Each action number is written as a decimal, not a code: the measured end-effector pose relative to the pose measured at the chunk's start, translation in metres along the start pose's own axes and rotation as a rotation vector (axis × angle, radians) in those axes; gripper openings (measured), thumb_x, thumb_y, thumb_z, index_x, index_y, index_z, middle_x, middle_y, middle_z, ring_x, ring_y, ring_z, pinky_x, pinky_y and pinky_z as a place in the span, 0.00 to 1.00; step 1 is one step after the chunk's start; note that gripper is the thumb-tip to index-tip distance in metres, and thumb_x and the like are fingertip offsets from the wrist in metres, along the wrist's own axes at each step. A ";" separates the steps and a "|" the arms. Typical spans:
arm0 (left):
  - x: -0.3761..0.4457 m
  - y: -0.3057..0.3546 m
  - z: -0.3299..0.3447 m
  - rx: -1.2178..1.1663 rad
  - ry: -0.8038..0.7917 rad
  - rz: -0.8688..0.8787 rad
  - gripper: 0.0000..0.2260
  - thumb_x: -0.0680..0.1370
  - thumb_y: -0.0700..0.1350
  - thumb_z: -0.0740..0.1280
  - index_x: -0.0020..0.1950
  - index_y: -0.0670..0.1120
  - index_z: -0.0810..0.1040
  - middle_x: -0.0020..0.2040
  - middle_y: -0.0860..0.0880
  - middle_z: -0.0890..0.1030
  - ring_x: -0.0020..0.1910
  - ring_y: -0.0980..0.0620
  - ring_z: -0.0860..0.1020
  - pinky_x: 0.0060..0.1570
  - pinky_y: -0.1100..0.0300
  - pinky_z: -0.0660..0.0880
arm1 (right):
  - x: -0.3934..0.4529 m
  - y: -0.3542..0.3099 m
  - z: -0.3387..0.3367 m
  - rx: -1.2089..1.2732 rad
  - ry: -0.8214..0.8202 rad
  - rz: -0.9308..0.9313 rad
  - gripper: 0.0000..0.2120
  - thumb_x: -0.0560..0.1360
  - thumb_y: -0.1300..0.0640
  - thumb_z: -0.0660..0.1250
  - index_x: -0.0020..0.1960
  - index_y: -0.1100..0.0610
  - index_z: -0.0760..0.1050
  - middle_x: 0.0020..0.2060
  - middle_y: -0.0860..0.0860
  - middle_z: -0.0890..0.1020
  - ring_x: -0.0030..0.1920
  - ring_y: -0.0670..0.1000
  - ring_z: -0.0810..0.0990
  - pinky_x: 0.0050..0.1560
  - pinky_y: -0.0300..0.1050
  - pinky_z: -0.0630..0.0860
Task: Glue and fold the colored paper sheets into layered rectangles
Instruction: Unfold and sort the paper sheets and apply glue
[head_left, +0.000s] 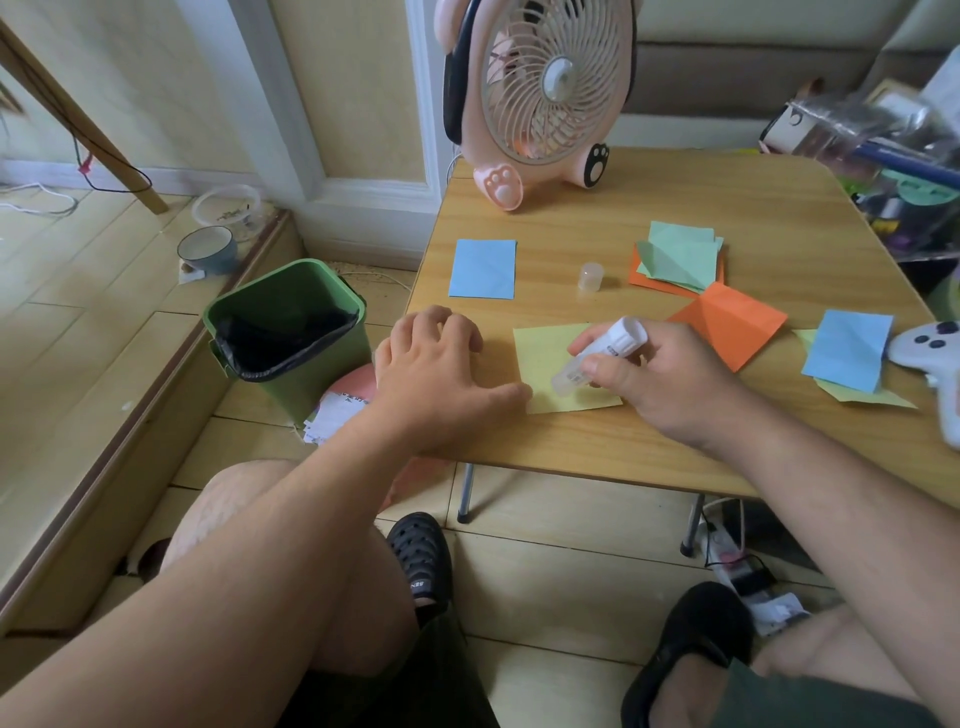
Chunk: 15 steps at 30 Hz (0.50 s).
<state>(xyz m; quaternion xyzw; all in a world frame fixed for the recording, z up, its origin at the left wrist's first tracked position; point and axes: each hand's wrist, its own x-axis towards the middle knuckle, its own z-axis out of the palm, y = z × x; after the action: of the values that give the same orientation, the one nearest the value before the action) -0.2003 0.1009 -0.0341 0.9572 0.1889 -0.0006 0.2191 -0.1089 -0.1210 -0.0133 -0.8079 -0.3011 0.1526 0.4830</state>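
A yellow paper sheet (550, 364) lies flat near the front edge of the wooden table (571, 228). My right hand (660, 379) grips a white glue stick (597, 356), tilted with its lower end down on the yellow sheet. My left hand (441, 364) rests on the table with the thumb pressing the sheet's lower left corner. The glue cap (590, 276) stands behind the sheet. A folded blue rectangle (483, 268) lies at the left. Green sheets (680, 254) sit on orange ones, an orange sheet (730, 325) lies creased, and a blue rectangle (847, 351) rests on yellow paper.
A pink fan (540, 98) stands at the table's back edge. A white game controller (935, 358) and a cluttered clear bin (893, 171) are at the right. A green waste bin (288, 327) stands on the floor left of the table.
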 end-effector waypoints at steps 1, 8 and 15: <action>0.000 0.000 0.001 0.024 0.004 0.008 0.33 0.63 0.76 0.62 0.60 0.57 0.68 0.74 0.52 0.62 0.77 0.48 0.53 0.73 0.46 0.54 | 0.001 0.001 0.002 -0.050 -0.017 -0.001 0.15 0.69 0.35 0.68 0.51 0.39 0.83 0.49 0.62 0.84 0.51 0.68 0.79 0.53 0.64 0.78; 0.000 0.000 0.004 0.100 0.004 0.028 0.34 0.66 0.76 0.66 0.63 0.57 0.68 0.76 0.51 0.60 0.78 0.47 0.50 0.75 0.45 0.52 | 0.002 0.000 0.010 -0.121 -0.081 0.004 0.14 0.68 0.35 0.67 0.51 0.37 0.82 0.47 0.54 0.86 0.49 0.64 0.80 0.51 0.63 0.79; 0.001 0.001 0.003 0.082 0.003 0.019 0.33 0.66 0.76 0.68 0.61 0.57 0.68 0.75 0.52 0.60 0.78 0.48 0.51 0.75 0.46 0.52 | 0.000 0.006 -0.002 -0.161 -0.090 0.021 0.16 0.66 0.34 0.66 0.50 0.36 0.82 0.47 0.56 0.86 0.51 0.64 0.81 0.53 0.63 0.78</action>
<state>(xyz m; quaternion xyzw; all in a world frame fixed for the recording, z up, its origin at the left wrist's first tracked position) -0.1991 0.0991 -0.0365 0.9671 0.1800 -0.0047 0.1796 -0.1054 -0.1243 -0.0179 -0.8395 -0.3253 0.1690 0.4010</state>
